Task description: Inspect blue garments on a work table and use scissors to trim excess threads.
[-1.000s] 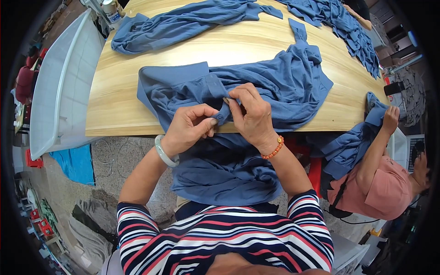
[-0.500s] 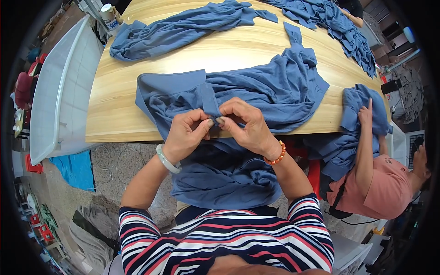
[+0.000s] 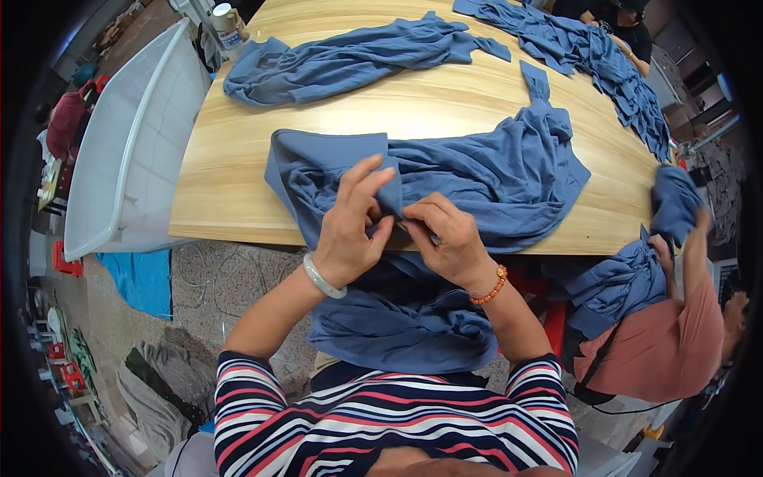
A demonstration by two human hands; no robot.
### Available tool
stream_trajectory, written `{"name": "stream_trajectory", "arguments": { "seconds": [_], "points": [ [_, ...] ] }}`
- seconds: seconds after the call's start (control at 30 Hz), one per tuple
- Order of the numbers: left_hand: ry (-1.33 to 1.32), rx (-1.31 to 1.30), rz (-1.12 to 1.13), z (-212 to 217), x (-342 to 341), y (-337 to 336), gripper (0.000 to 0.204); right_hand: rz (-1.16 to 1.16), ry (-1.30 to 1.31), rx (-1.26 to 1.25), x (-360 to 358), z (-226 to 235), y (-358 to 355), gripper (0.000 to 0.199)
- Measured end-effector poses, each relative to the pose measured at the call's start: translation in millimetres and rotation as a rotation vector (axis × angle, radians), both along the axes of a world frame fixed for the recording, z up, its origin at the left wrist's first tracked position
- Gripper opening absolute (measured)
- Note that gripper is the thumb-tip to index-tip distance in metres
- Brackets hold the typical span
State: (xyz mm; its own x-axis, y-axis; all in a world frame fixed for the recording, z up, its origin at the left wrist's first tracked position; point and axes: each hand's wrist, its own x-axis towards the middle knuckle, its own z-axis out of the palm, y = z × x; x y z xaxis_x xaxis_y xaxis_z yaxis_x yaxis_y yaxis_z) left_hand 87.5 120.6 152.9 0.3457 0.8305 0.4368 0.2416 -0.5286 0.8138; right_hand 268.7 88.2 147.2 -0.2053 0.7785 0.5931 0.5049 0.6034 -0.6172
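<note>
Pinching a fold of the blue garment (image 3: 477, 175) at the near edge of the wooden table (image 3: 230, 183), the left hand (image 3: 350, 230) has its thumb and fingers closed on the cloth, and the right hand (image 3: 449, 242) grips the same fold just beside it. Much of the garment hangs off the table edge into the lap, so its weight could likely drag the rest down if the grip slackens. Beyond it on the table lies a second blue garment (image 3: 350, 60); left of the table stands a white tub (image 3: 127, 159); right of it, a person in a pink top (image 3: 668, 342) handles more blue cloth.
</note>
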Motion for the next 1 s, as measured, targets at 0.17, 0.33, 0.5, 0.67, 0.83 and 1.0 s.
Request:
{"name": "stream_trajectory", "arguments": {
  "seconds": [0.17, 0.33, 0.5, 0.67, 0.83, 1.0],
  "points": [
    [0.002, -0.452, -0.421, -10.6, -17.5, 21.0, 0.029, 0.039, 0.016, -0.043, -0.2, 3.9, -2.7, 0.02],
    [-0.307, -0.735, -0.554, -15.9, -25.0, 30.6, 0.013, 0.008, 0.056, -0.04, 0.2, 4.1, -2.8, 0.02],
    [-0.364, -0.619, -0.518, -23.6, -19.9, 29.4, 0.013, -0.007, 0.044, -0.045, 1.9, -4.3, 0.8, 0.017],
    [-0.338, -0.616, -0.548, -22.0, -17.7, 31.0, 0.013, 0.028, 0.012, -0.049, 4.6, -6.9, -2.1, 0.016],
    [-0.345, -0.702, -0.62, -25.5, -22.0, 38.2, 0.015, 0.048, 0.027, -0.064, 4.0, -3.3, -3.4, 0.015],
    [-0.381, -0.729, -0.648, -30.1, -23.6, 43.1, 0.015, 0.066, 0.061, -0.086, 3.5, 1.3, -1.0, 0.015]
  ]
}}
